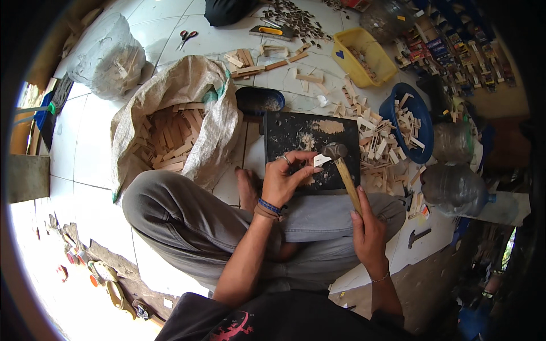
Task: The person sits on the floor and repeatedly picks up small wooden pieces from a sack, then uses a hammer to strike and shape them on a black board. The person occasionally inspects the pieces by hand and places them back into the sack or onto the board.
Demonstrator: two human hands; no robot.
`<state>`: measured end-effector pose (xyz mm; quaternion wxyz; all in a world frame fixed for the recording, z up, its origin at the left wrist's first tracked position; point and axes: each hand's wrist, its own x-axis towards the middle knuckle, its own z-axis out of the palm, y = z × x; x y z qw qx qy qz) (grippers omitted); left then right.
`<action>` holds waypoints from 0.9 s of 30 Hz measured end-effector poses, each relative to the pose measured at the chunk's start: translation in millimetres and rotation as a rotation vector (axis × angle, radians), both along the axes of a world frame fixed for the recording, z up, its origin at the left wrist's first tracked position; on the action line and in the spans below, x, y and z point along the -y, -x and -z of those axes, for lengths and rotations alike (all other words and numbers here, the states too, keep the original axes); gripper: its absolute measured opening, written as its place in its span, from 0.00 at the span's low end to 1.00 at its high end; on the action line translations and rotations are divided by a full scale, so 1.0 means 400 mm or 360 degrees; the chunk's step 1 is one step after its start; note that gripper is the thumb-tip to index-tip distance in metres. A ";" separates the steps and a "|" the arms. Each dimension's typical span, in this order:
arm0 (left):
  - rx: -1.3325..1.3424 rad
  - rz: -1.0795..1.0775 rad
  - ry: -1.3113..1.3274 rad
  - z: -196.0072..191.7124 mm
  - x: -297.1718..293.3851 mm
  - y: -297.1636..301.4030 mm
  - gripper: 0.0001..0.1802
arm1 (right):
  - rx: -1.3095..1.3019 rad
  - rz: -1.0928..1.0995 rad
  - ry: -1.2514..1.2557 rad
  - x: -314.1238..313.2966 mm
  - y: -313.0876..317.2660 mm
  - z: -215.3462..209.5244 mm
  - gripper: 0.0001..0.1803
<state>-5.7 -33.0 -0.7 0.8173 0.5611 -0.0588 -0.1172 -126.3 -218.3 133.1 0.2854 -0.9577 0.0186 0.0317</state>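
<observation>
The left hand pinches a small pale wooden piece between thumb and forefinger at the near edge of the dark work block; the right hand is wrapped around the hammer, its head just beside the piece; the likely risk is a glancing blow catching the pinching fingertips, or the piece splitting and skittering off among the wooden offcuts at the block's right edge.

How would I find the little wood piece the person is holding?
Find the black board on the floor before the crossed legs. Over its near edge the left hand pinches a pale wood piece. It alone sits under the hammer; other pieces lie loose.
</observation>
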 end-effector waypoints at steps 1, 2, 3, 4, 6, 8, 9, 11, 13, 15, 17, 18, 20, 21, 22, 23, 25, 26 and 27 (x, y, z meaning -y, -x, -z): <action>0.0014 0.0003 -0.0029 -0.001 -0.001 0.001 0.16 | 0.0017 -0.0016 -0.0007 0.000 0.008 -0.001 0.29; 0.0046 0.0008 -0.0073 -0.002 -0.003 0.002 0.16 | 0.0039 -0.0029 -0.0015 0.000 0.013 -0.001 0.30; 0.0014 0.0015 -0.0042 -0.002 -0.003 0.001 0.16 | -0.0006 -0.0044 -0.0004 0.001 0.015 -0.001 0.30; -0.0005 0.0024 -0.0025 -0.001 -0.002 0.000 0.16 | -0.0050 -0.0057 0.0008 0.002 0.018 -0.002 0.31; 0.0017 -0.0014 0.0003 0.000 0.001 0.001 0.15 | -0.0021 -0.0076 0.0025 0.003 0.022 -0.003 0.31; 0.0091 -0.0105 0.0018 0.002 0.005 0.002 0.13 | 0.0081 -0.0070 0.0027 0.003 0.028 -0.003 0.32; 0.0065 -0.0096 0.0038 0.003 0.006 0.004 0.13 | 0.0163 -0.0066 0.0064 0.005 0.034 -0.005 0.32; 0.0020 -0.0075 0.0077 0.003 0.007 0.004 0.13 | 0.0291 -0.0010 0.0125 0.006 0.041 -0.002 0.32; 0.0019 -0.0069 0.0080 0.003 0.005 0.004 0.13 | 0.0206 -0.0067 0.0125 0.006 0.042 0.008 0.33; 0.0044 -0.0078 0.0076 0.003 0.005 0.003 0.13 | 0.0140 -0.0112 0.0148 0.006 0.040 0.021 0.33; 0.0088 -0.0102 0.0055 0.003 0.004 0.001 0.12 | 0.0039 -0.0153 0.0175 0.004 0.037 0.033 0.34; 0.0097 -0.0104 0.0048 0.003 0.005 0.000 0.12 | 0.0097 -0.0135 0.0191 0.004 0.037 0.034 0.34; 0.0128 -0.0126 0.0015 0.004 0.005 0.002 0.13 | 0.0171 -0.0088 0.0198 0.000 0.047 0.029 0.34; 0.0094 -0.0103 0.0049 0.004 0.006 0.001 0.13 | 0.0232 -0.0077 0.0186 -0.003 0.050 0.026 0.34; 0.0095 -0.0104 0.0073 0.005 0.008 -0.002 0.13 | 0.0310 -0.0062 0.0177 -0.006 0.053 0.022 0.34; 0.0062 -0.0092 0.0078 0.006 0.008 0.000 0.13 | 0.0384 -0.0048 0.0167 -0.010 0.055 0.018 0.34; 0.0100 -0.0109 0.0024 0.007 0.005 0.001 0.13 | -0.0003 -0.0042 0.0216 -0.014 0.052 0.009 0.33; 0.0106 -0.0112 -0.0011 0.007 0.005 0.001 0.13 | -0.0163 -0.0028 0.0244 -0.015 0.047 0.006 0.33; 0.0127 -0.0123 -0.0023 0.008 0.004 0.002 0.13 | -0.0126 -0.0053 0.0226 -0.019 0.042 0.004 0.33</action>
